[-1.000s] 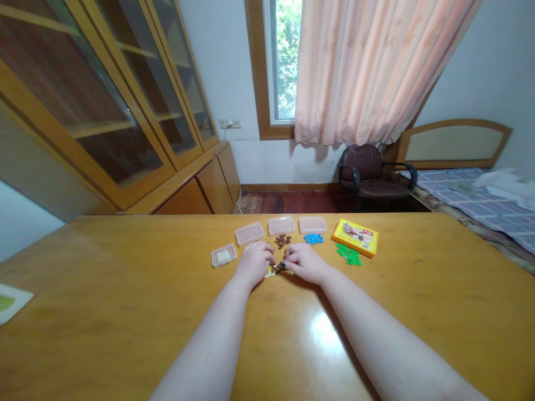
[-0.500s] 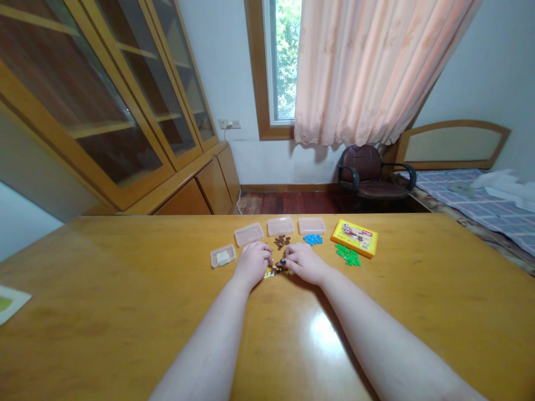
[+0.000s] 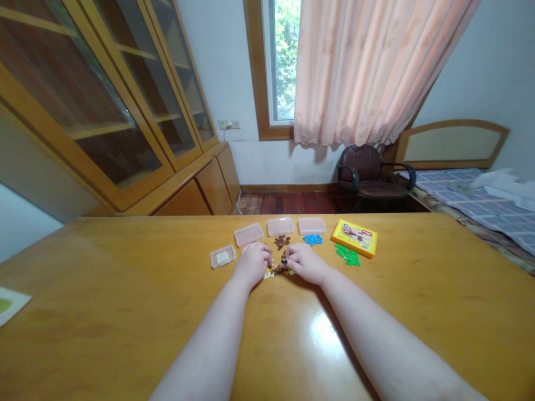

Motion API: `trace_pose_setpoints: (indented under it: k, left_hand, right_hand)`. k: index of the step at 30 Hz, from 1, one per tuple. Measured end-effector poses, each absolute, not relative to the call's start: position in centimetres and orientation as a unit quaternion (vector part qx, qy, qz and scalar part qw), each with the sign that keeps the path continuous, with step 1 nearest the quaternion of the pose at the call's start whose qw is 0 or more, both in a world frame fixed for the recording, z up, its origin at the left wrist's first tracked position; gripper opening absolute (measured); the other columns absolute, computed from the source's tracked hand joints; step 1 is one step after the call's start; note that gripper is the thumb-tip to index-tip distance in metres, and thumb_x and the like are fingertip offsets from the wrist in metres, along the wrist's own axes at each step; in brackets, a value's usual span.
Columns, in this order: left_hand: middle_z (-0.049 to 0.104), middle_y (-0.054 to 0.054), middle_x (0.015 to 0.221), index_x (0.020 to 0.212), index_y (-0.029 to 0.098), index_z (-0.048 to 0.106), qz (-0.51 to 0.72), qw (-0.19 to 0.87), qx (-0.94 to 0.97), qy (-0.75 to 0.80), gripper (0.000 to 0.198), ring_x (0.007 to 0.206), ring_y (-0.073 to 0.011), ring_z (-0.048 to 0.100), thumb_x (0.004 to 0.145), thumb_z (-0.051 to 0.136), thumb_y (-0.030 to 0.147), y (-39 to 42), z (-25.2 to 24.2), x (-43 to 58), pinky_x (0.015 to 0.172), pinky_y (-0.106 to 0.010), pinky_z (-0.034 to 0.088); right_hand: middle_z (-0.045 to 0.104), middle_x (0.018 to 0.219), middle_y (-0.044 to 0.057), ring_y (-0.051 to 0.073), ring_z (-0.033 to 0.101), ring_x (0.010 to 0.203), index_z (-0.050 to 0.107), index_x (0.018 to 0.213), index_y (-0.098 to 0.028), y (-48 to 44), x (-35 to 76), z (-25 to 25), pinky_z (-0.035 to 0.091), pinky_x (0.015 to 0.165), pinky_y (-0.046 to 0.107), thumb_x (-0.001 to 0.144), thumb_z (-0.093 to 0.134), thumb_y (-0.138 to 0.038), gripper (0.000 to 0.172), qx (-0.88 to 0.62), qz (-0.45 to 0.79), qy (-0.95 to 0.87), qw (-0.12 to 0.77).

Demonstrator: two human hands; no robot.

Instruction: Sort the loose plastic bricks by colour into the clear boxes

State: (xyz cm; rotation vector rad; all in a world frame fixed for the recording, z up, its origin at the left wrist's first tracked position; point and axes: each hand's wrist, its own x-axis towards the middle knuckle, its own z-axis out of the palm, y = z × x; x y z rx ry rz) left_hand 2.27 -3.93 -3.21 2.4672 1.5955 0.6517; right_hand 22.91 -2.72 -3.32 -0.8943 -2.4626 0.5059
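My left hand (image 3: 253, 264) rests on the table with its fingers curled at the left side of a small mixed pile of yellow, white and brown pieces (image 3: 272, 273). Opposite it, my right hand (image 3: 305, 262) bends its fingers and thumb together over the pile's right side. A dark spot shows at the thumb. Whatever lies between the fingers of either hand is too small or hidden. Just beyond the hands are a heap of brown pieces (image 3: 281, 242) and a heap of blue pieces (image 3: 313, 239). Green pieces (image 3: 348, 255) lie farther right.
Clear plastic boxes curve around the far side: a small box (image 3: 214, 262) with something white inside, a left box (image 3: 248, 235), a middle box (image 3: 280, 226) and a right box (image 3: 311, 225). A yellow carton (image 3: 355, 238) lies at right. Beyond the wooden table (image 3: 167, 312) stands an office chair (image 3: 368, 172).
My right thumb and fingers have shifted very slightly over the pile. My left hand stays almost in place, and the heaps and boxes have not moved.
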Motion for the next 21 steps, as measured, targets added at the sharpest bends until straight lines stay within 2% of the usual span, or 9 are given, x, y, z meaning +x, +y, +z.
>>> trace_pose_setpoints:
  k: [5,8,13,21]
  left_hand:
    - [0.069,-0.001,0.096,0.071,0.027,0.074,0.22,0.072,0.848,0.476,0.028,0.098,-0.0184,0.056,0.075,0.055,0.007,-4.07,-3.43,2.32,0.092,-0.038,0.04]
    - [0.069,-0.001,0.096,0.068,0.026,0.074,0.214,0.079,0.846,0.481,0.026,0.098,-0.0188,0.056,0.075,0.056,0.009,-4.09,-3.4,2.4,0.092,-0.038,0.04]
    - [0.069,-0.002,0.092,0.061,0.024,0.072,0.212,0.08,0.81,0.542,0.028,0.094,-0.0195,0.058,0.073,0.054,0.006,-4.02,-2.94,2.4,0.09,-0.039,0.042]
    - [0.069,-0.002,0.096,0.069,0.024,0.074,0.22,0.088,0.809,0.538,0.031,0.095,-0.0189,0.058,0.072,0.05,0.003,-4.07,-2.94,2.44,0.092,-0.038,0.043]
  right_hand:
    - [0.061,0.083,0.003,0.015,0.049,0.079,0.071,0.073,-0.019,-2.73,22.98,-3.05,0.032,0.075,0.03,0.093,0.046,-0.032,0.034,-0.393,0.142,-0.881,0.22]
    - [0.059,0.081,0.004,0.015,0.048,0.077,0.07,0.071,-0.019,-2.73,23.1,-2.93,0.032,0.073,0.03,0.093,0.045,-0.032,0.036,-0.394,0.128,-0.881,0.229]
    - [0.061,0.082,0.002,0.014,0.051,0.08,0.069,0.068,-0.019,-2.76,22.89,-3.19,0.034,0.076,0.029,0.091,0.049,-0.029,0.032,-0.317,0.179,-0.901,0.235]
    - [0.06,0.076,0.005,0.015,0.05,0.074,0.07,0.076,-0.016,-2.45,23.04,-3.22,0.035,0.07,0.027,0.096,0.038,-0.032,0.041,-0.416,0.164,-0.862,0.239]
